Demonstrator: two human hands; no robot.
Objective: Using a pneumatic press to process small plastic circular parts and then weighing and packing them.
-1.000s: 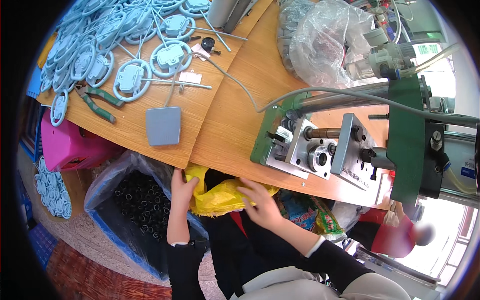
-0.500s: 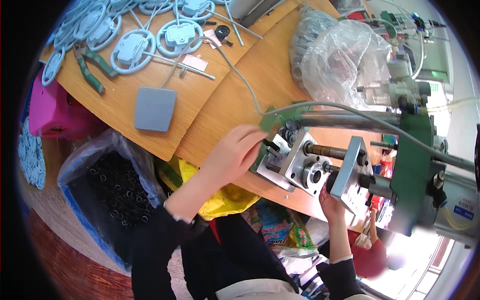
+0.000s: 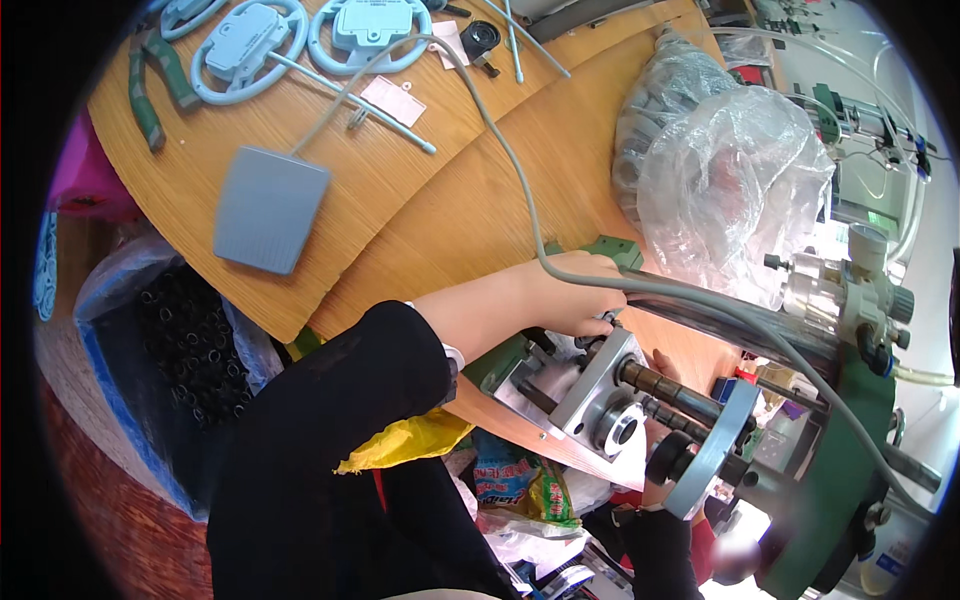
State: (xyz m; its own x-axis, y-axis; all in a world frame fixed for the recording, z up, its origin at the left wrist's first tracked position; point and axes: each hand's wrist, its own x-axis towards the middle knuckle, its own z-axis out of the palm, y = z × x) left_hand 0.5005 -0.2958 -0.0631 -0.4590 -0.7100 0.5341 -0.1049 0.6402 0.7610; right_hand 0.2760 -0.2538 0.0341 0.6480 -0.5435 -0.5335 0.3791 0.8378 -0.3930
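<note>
A small press with metal plates (image 3: 600, 395), steel guide rods (image 3: 670, 388) and a green frame (image 3: 835, 480) lies across the right side. My left hand (image 3: 570, 295) reaches over its left end, fingers curled down beside the plate; whatever they pinch is hidden beneath them. A steel ring-shaped seat (image 3: 620, 428) faces a black round plug (image 3: 670, 458) across the gap between the plates. My right hand (image 3: 661, 366) is behind the guide rods, with only some fingers and part of the wrist showing; its grip is hidden.
A grey foot pedal (image 3: 270, 210) lies on the wooden table (image 3: 420, 230), its cable (image 3: 520, 180) running over the press. Light-blue ring-shaped parts (image 3: 250, 50), green-handled pliers (image 3: 145, 100) and a clear plastic bag (image 3: 730, 180) lie farther back. A lined bin (image 3: 190, 350) holds black rings.
My left hand has moved right and its fingers have curled down at the press's left end. My right hand has reached farther in behind the rods. The whole view has shifted.
</note>
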